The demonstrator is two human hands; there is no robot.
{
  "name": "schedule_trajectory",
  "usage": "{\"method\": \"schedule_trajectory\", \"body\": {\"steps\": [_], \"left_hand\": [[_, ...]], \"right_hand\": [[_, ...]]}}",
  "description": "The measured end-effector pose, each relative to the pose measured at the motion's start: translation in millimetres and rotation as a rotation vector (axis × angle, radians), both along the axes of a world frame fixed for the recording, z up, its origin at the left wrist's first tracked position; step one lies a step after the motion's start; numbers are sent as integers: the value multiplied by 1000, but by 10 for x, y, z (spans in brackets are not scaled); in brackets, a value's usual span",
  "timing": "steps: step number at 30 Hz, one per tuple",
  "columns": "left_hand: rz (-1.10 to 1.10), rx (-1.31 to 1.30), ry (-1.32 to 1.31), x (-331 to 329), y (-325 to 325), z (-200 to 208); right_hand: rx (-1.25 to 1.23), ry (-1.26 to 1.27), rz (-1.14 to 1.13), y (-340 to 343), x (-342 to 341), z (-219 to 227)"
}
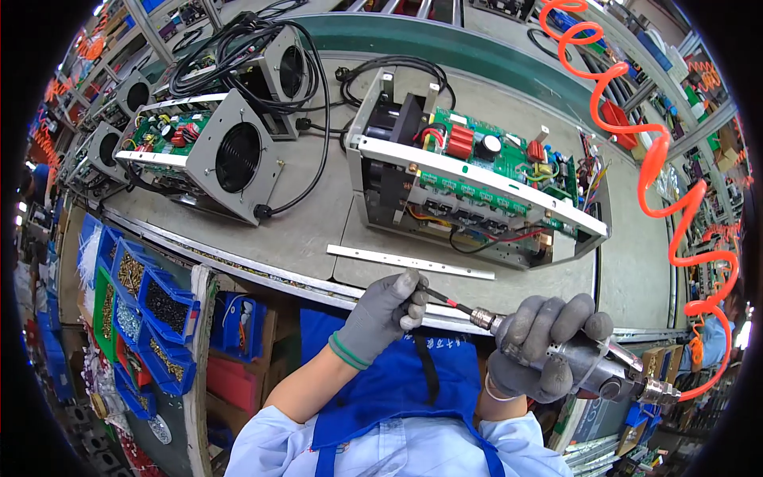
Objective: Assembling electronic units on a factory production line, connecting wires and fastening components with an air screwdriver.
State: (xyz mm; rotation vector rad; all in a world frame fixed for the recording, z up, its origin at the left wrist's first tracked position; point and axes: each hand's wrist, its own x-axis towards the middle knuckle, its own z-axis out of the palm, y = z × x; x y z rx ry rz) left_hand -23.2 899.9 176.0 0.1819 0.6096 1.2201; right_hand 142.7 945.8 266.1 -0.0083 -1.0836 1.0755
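Two gloved hands held a driver near the front edge of the bench.
The right hand (540,342) was wrapped around the driver (586,364), whose bit (451,303) pointed toward the left hand (385,306). The left hand's fingers were drawn narrow together at the tip of this bit; whether they pinched it or some small piece, I could not tell. An orange coiled hose (654,167) was joined to the driver's rear end. Beyond the hands, a white strip (409,262) lay flat on the bench (310,238), just before an open unit (477,177) with green boards (509,163).
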Motion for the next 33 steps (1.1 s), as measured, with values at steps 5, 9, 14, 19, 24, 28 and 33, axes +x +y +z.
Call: {"method": "schedule_trajectory", "body": {"steps": [5, 9, 14, 19, 24, 28, 33], "left_hand": [[27, 48, 60, 10, -6, 16], [25, 34, -70, 19, -18, 33], [67, -3, -140, 48, -38, 31], [93, -30, 17, 13, 4, 153], [563, 230, 1054, -249, 313, 333], [877, 351, 1795, -483, 706, 554], [905, 363, 1936, -556, 956, 690]], "right_hand": [[-25, 5, -60, -5, 21, -6], [-32, 16, -156, -46, -48, 4], [-52, -4, -175, -71, -123, 58], [1, -23, -131, 2, -161, 110], [241, 16, -131, 264, -155, 502], [213, -54, -137, 437, -169, 750], [252, -82, -84, 664, -581, 989]]}}
